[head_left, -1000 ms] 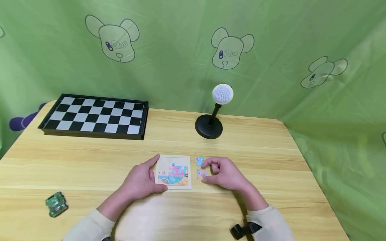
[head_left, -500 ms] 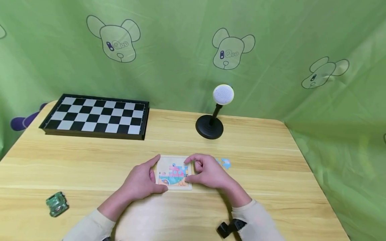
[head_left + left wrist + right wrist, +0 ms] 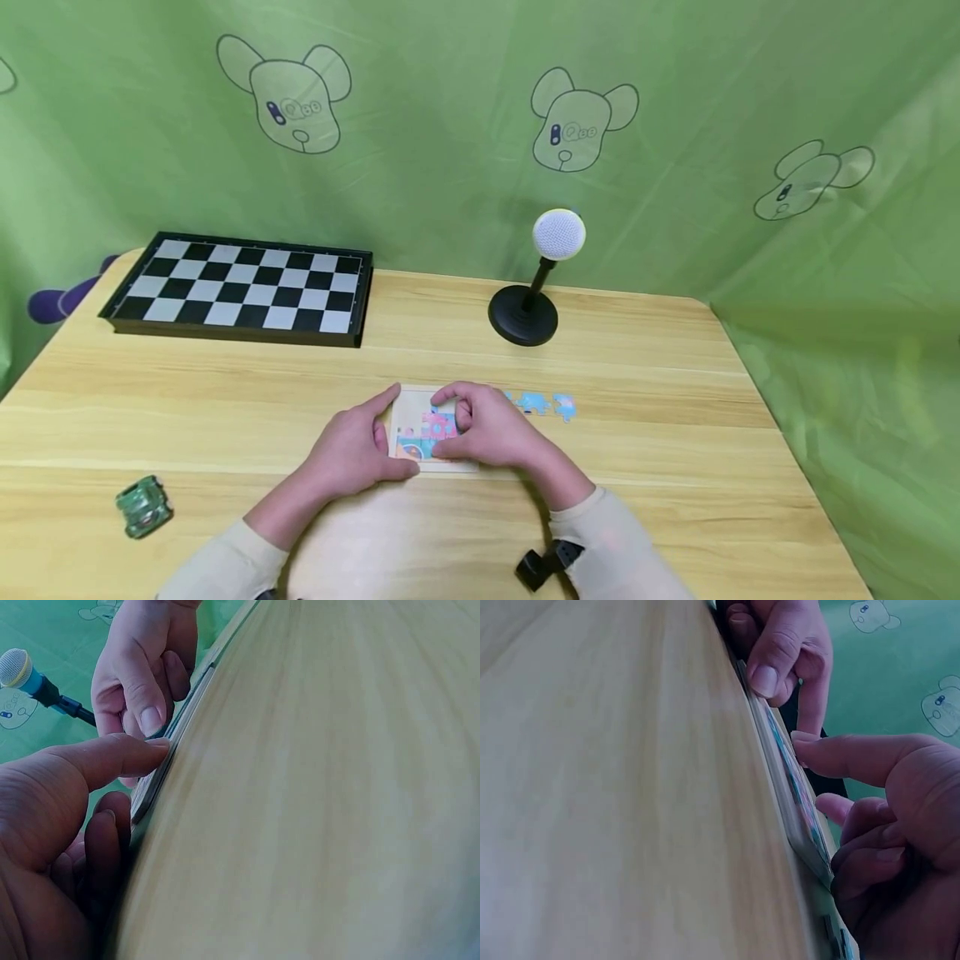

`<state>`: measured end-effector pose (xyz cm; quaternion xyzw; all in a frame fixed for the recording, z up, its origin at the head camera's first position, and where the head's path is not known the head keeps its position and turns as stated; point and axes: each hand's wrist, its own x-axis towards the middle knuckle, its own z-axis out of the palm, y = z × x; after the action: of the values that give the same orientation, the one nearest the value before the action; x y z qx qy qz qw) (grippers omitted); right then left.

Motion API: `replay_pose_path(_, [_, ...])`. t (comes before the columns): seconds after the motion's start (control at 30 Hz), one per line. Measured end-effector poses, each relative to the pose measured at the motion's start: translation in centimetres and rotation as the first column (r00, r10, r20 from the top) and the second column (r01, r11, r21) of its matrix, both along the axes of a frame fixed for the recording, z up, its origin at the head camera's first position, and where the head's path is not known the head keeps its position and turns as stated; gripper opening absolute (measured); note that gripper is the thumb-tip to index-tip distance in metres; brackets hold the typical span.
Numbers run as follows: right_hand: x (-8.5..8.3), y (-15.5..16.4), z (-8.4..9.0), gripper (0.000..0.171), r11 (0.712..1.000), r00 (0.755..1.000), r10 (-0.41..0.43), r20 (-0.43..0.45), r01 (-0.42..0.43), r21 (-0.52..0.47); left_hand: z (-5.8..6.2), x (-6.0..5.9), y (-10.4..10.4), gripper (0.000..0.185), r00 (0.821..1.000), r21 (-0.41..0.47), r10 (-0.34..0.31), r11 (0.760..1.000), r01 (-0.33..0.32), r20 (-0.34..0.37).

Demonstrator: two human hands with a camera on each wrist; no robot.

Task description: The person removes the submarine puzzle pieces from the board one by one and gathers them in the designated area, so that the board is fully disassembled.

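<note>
In the head view, a small square jigsaw puzzle board [image 3: 408, 402] with a pale rim lies on the table, its pink, blue and teal picture partly filled in. My left hand [image 3: 348, 450] holds the board's left side, index finger at the upper corner and thumb along the near edge. Over the right part of the board is my right hand [image 3: 483, 429], thumb and index finger spread apart, the other fingers curled. The right wrist view shows its thumb [image 3: 847, 756] at the picture's surface; I see no piece between thumb and index. The hand hides part of the picture.
Loose blue puzzle pieces [image 3: 534, 403] lie right of the board, some partly behind the right hand. A black-and-white chessboard [image 3: 240, 287] sits back left. Behind the pieces stands a microphone [image 3: 558, 236] on a black base. A small green toy car [image 3: 144, 506] is front left.
My right hand has moved left from the loose pieces to over the puzzle board, and its thumb and index finger have spread wider. The left hand keeps its hold on the board.
</note>
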<state>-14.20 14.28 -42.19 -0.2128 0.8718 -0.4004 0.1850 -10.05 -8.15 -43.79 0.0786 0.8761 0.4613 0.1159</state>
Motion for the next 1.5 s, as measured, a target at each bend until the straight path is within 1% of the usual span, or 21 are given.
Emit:
replay_pose_path(0.4, [0.0, -0.7, 0.6, 0.051, 0.997, 0.998, -0.044, 0.038, 0.042, 0.059, 0.2, -0.1, 0.1, 0.109, 1.0, -0.002, -0.003, 1.0, 0.003, -0.002])
replay_pose_path(0.73, [0.3, -0.6, 0.7, 0.048, 1.0, 1.0, -0.026, 0.016, 0.026, 0.005, 0.1, 0.0, 0.1, 0.11, 1.0, -0.004, -0.004, 1.0, 0.004, -0.004])
replay_pose_path(0.97, [0.3, -0.5, 0.6, 0.039, 0.999, 1.0, 0.005, -0.004, -0.005, -0.04, 0.0, 0.0, 0.1, 0.111, 1.0, -0.009, 0.001, 1.0, -0.001, 0.005])
replay_pose_path(1.13, [0.5, -0.7, 0.9, 0.037, 0.999, 1.0, 0.004, 0.011, -0.004, -0.052, 0.0, 0.0, 0.0, 0.111, 1.0, 0.003, 0.001, 1.0, -0.001, 0.001])
replay_pose_path(1.33, [0.5, -0.6, 1.3, 0.036, 1.0, 0.999, 0.01, 0.035, -0.01, 0.0, 0.0, 0.1, 0.0, 0.109, 1.0, 0.008, -0.001, 1.0, 0.001, -0.001])
replay_pose_path(1.5, [0.2, -0.7, 1.3, 0.029, 0.997, 0.998, 0.049, 0.042, -0.052, 0.059, -0.1, 0.1, 0.0, 0.109, 1.0, 0.016, -0.003, 1.0, 0.003, -0.004])
